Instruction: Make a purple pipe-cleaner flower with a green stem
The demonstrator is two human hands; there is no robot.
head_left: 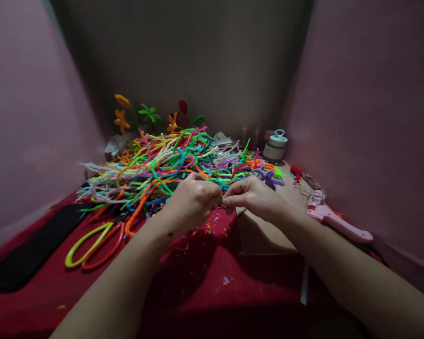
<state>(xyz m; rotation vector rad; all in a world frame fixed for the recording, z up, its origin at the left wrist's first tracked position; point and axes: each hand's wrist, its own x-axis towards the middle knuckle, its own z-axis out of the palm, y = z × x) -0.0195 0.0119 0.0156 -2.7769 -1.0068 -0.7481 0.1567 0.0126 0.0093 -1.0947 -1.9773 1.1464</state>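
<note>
My left hand (195,197) and my right hand (255,197) meet in front of a big tangled pile of coloured pipe cleaners (162,162). Between the fingertips shows a small bit of green pipe cleaner (222,200), pinched from both sides. The fingers of each hand are closed, and most of the piece is hidden by them. Just beyond my right hand lies a purple pipe-cleaner flower (268,178). To the left of my left forearm rest scissors (92,247) with one yellow and one red handle, their blades under the pile's edge.
A pink glue gun (339,223) lies at the right, near a brown cardboard sheet (261,235). Behind stand a lidded container (275,147) and pipe-cleaner flowers (148,113). A black strip (31,247) lies left on the red cloth (198,287), which carries coloured scraps.
</note>
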